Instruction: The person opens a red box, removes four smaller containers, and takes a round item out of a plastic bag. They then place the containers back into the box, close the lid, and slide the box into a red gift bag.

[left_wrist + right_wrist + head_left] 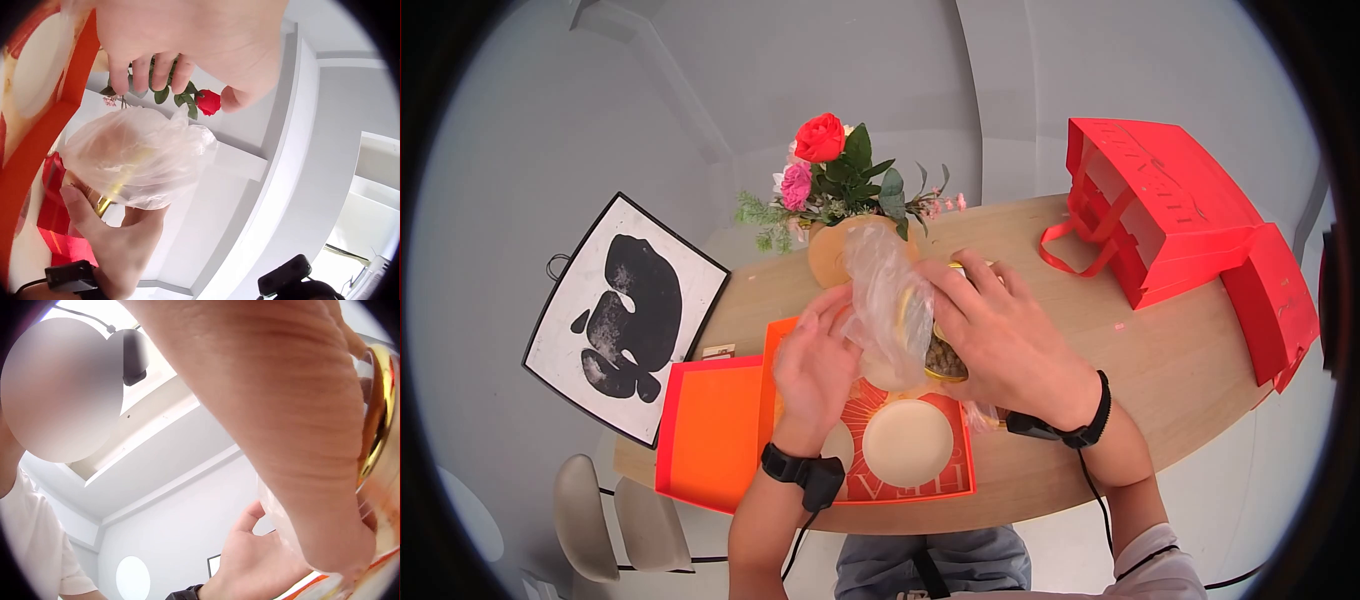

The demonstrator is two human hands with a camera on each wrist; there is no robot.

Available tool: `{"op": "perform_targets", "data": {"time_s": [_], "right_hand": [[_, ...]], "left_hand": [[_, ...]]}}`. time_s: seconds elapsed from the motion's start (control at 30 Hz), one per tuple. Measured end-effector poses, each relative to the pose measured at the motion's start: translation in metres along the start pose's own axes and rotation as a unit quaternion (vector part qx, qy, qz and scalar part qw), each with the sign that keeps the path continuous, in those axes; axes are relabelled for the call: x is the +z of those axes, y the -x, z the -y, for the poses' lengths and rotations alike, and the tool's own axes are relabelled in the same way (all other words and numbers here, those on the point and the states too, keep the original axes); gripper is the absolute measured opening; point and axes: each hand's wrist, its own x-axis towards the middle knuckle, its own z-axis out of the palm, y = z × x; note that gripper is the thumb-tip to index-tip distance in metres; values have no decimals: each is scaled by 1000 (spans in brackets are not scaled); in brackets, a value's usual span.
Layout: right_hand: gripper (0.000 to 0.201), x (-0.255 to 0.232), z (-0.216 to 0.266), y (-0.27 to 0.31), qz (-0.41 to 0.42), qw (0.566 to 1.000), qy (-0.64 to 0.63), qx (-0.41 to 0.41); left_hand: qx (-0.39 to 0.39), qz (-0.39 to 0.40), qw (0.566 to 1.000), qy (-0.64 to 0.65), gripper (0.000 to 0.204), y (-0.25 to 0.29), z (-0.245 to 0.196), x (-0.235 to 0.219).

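Curling its fingers around a gold-rimmed jar, the right hand grips it; the left hand spreads its fingers beside a crinkled, translucent bag.

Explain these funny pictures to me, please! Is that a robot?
No robot: these are a person's two bare hands. The picture showing the whole table was taken from the person's head, looking down. The other two come from little cameras strapped to the wrists, so a hand looks huge there. The right hand holds a see-through jar with a gold rim. A crinkly plastic bag is between the hands, and the left hand is close to it. On the table are an orange-red box, flowers and a red gift bag.
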Motion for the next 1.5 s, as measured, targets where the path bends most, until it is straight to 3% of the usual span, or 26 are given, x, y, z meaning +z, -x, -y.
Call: {"op": "perform_targets", "data": {"time_s": [0.1, 0.23, 0.3, 0.53, 0.63, 0.7, 0.83, 0.9, 1.13, 1.23, 1.3, 1.43, 1.5], "right_hand": [[75, -2, 2, 0, 3, 1000, -25, -16], [76, -1, 3, 0, -3, 999, -42, -14], [76, -1, 1, 0, 6, 1000, -27, -4], [72, -9, -6, 2, -13, 1000, -12, 23], [69, -11, -5, 4, -18, 1000, -13, 20], [66, -9, -3, 4, 21, 1000, 2, 5], [67, -7, -3, 5, 18, 1000, 7, -1], [78, -8, -6, 6, 19, 1000, 4, 24], [79, -26, -21, 8, -9, 998, 11, 66], [83, -32, -23, 8, -17, 997, -3, 76], [83, -36, -24, 8, -28, 997, -26, 72], [81, -37, -25, 9, -29, 995, -82, 58], [79, -36, -24, 10, -1, 998, -62, 22]], "left_hand": [[0, -33, 999, -28, 41, 4, -1, 14], [-28, -56, 995, -73, 25, 4, 11, -12], [18, -80, 993, -86, 16, 3, 12, -14], [74, -54, 995, -31, 23, -1, 6, -15], [54, -42, 995, -67, 22, 2, 7, -2], [27, -54, 988, -142, 21, 3, 12, 2], [-12, -39, 979, -199, 16, 5, 15, -18], [6, -99, 984, -149, 13, 3, 15, -17], [14, -111, 992, -58, 8, 0, 7, -20], [-2, -103, 994, -43, 16, -1, 7, -22], [-13, -67, 997, -36, 40, -1, 6, -24], [-19, -44, 998, 32, 52, -2, 4, -16], [-85, 25, 993, 72, 59, -2, -1, -11]]}}
